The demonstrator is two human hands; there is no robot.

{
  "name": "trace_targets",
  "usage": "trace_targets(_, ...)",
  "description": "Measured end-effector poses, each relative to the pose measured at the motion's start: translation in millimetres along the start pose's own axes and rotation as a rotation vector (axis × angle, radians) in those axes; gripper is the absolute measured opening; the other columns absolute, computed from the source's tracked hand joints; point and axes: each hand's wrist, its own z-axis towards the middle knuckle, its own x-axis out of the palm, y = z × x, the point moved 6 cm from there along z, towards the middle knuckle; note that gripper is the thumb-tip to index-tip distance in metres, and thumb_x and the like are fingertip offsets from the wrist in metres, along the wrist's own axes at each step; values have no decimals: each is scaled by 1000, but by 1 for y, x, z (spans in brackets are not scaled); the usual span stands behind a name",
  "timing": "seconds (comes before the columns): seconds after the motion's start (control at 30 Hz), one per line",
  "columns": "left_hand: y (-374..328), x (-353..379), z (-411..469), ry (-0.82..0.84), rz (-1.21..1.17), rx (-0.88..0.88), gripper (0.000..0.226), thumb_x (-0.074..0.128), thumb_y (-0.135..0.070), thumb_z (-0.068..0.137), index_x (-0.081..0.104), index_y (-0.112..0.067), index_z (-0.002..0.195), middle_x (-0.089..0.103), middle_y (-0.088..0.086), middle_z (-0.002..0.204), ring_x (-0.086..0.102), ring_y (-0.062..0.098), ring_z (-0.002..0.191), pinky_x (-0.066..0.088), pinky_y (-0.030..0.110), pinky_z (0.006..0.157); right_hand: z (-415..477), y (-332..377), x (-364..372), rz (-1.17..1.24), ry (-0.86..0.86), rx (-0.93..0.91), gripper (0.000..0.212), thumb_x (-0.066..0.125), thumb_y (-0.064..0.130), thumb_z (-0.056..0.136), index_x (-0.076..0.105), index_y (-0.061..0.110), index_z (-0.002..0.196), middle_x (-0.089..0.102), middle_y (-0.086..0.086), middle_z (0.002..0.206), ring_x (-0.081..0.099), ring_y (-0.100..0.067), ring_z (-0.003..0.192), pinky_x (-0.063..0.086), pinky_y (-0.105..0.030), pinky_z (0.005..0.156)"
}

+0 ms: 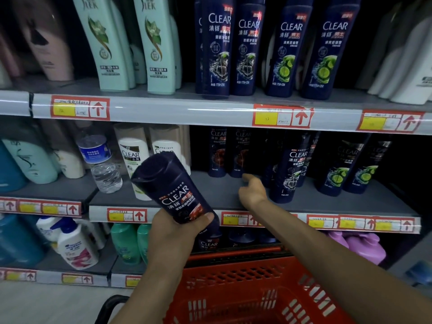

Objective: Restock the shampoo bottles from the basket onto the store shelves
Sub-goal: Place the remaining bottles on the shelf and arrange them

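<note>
The shampoo bottle (pixel 173 185) is hard plastic, so it will not bend or break easily. It looks full, so I think it is a bit heavy for one hand. Its skin is smooth and shiny, so it could slip. A good place to hold it is around the lower part, with a tight wrap. The left hand (pixel 177 232) holds it there now, with its fingers and thumb (pixel 208 216) curled round the bottom end.

The bottle is dark blue, almost black. It has big white letters that say CLEAR and a red picture under them. Its top end leans up and to the left.

Just right of the bottle, the right hand (pixel 253 192) reaches over the middle shelf (pixel 222 188). Its fingers are loosely bent and hold nothing. I cannot tell if it touches the shelf.

Behind the bottle and to the right, more bottles with the red picture (pixel 218 153) stand at the back. To its left stand a water bottle (pixel 102 164) and a white bottle (pixel 134 155). Below it sits the red basket (pixel 233 277).
</note>
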Motion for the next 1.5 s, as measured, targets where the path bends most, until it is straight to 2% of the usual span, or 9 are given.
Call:
trace_targets(0.17,-7,10,8,5,243,189,36,94,-13,70,74,-20,99,74,-15,78,66,-13,72,47,8,61,-38,-1,-13,144,159,-131,50,47,-22,90,64,12,123,62,-14,128,61,-14,85,56,-36,95)
trace_targets(0.23,-6,18,14,5,317,234,36,94,-15,69,74,-21,97,73,-16,78,65,-13,74,44,5,58,-62,10,-17,73,265,-270,42,50,-23,91,66,11,110,63,-11,107,56,-14,76,57,-24,73)
trace_targets(0.43,-4,42,30,-38,421,285,39,94,-29,68,76,-25,102,77,-15,88,72,4,84,58,28,74,-98,15,-26,-15,219,-497,47,86,10,79,71,26,121,75,10,109,69,0,99,57,-22,90)
trace_targets(0.6,-7,59,37,29,438,313,45,92,-29,68,70,-27,107,76,-15,94,71,8,90,59,41,81,-93,26,-33,-9,144,-592,43,84,22,83,70,27,124,75,14,112,67,5,104,54,-18,90)
trace_targets(0.77,-17,68,49,4,515,341,55,88,-30,76,56,-24,120,74,-8,102,69,21,98,57,45,85,-80,32,-30,-121,45,-622,45,72,29,92,60,33,136,73,10,117,64,-2,77,58,-34,79)
trace_targets(0.87,-21,73,57,16,514,323,64,84,-36,81,40,-24,127,71,-2,112,69,27,105,56,48,88,-71,34,-30,-120,15,-626,44,69,26,95,61,29,138,72,4,122,69,-10,98,57,-35,87)
trace_targets(1.13,-6,78,68,109,549,311,57,72,-36,93,28,-28,129,68,-4,121,68,25,107,55,48,92,-58,22,-15,-135,24,-580,37,70,32,95,65,31,131,76,7,106,71,-8,97,59,-39,89)
trace_targets(1.37,8,80,91,125,445,325,60,75,-37,91,43,-32,141,72,-12,119,69,10,109,56,42,99,-52,20,-14,-124,-29,-501,36,72,33,95,68,21,128,70,9,98,69,-8,90,59,-33,86)
trace_targets(1.5,10,77,99,112,520,307,42,70,-41,95,60,-26,133,72,-10,99,68,13,97,53,30,85,-46,20,-5,-131,-97,-476,32,73,40,92,72,22,118,70,4,90,66,-12,81,59,-37,78)
